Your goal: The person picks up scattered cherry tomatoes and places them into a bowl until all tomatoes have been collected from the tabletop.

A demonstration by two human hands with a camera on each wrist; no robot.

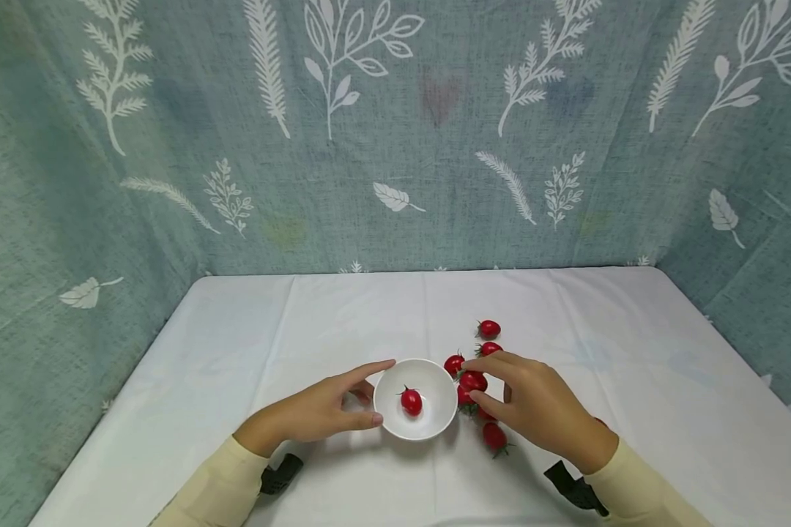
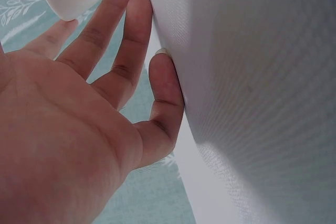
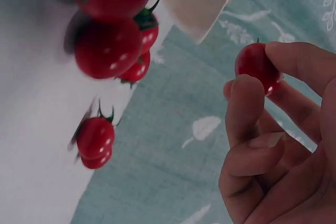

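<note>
Cream sleeves at the near edge of the head view, a dark wrist strap under each. Left hand lies against the left side of the white bowl; fingers relaxed and spread, forefinger along the far rim, thumb at the near rim, steadying rather than gripping. Left wrist view confirms it: straight fingers lie on the white cloth of the tabletop, bowl edge just above them.

Right hand sits just right of the bowl, over a loose cluster of cherry tomatoes. Its fingers pinch one tomato between thumb and fingertips, seen clearly in the right wrist view, lifted clear of the cloth and near the bowl's rim. One tomato already in the bowl. Others lie touching or just beside each other by the bowl's right side; one stray tomato sits farther back, another nearer the wrist.

Judgement on doing this well: keep the pinch light, the skin is thin. Carry the fruit over the rim and let go low inside so it does not bounce out. Left hand should keep the bowl from sliding on the cloth.
</note>
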